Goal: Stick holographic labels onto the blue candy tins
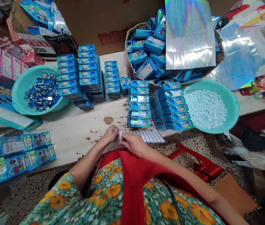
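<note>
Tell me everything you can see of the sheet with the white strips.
The sheet looks thin and pale, with a row of slanting white strips parted by darker lines; paper or film, I cannot tell. It extends sideways along the front edge of the table. The right hand hides part of it; the left hand is at its left end.

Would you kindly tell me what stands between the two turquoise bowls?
In the head view, several stacks of blue cases stand on the table between them.

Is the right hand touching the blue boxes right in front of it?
Apart. The head view shows a strip of table between the right hand and the nearest blue boxes.
</note>
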The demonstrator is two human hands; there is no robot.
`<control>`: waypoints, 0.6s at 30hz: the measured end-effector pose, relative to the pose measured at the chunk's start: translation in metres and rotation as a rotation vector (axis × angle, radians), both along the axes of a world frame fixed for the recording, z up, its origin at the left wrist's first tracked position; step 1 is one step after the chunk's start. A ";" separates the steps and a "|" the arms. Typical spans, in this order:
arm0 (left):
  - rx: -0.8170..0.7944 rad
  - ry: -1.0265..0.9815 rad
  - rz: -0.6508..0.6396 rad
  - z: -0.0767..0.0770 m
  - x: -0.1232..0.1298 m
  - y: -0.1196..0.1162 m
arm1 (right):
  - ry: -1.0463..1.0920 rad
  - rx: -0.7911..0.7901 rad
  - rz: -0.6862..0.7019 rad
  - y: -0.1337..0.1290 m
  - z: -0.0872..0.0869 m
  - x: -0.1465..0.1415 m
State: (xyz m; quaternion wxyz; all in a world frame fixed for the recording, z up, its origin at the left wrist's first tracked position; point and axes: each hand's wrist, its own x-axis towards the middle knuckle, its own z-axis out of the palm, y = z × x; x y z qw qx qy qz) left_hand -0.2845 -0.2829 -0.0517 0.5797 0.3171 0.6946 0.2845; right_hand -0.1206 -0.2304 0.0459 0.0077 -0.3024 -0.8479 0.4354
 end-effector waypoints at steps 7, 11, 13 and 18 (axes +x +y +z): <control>0.379 0.052 0.105 0.080 -0.009 0.023 | 0.391 -0.312 -0.584 0.024 0.067 0.024; 0.389 -0.226 -0.188 0.135 0.009 0.037 | 0.460 -0.380 -0.703 0.034 0.068 0.024; 0.286 -0.250 -0.217 0.143 0.019 0.043 | 0.477 -0.355 -0.747 0.036 0.062 0.020; 0.281 -0.201 -0.185 0.135 0.017 0.066 | 0.417 -0.058 -0.826 0.050 0.043 0.011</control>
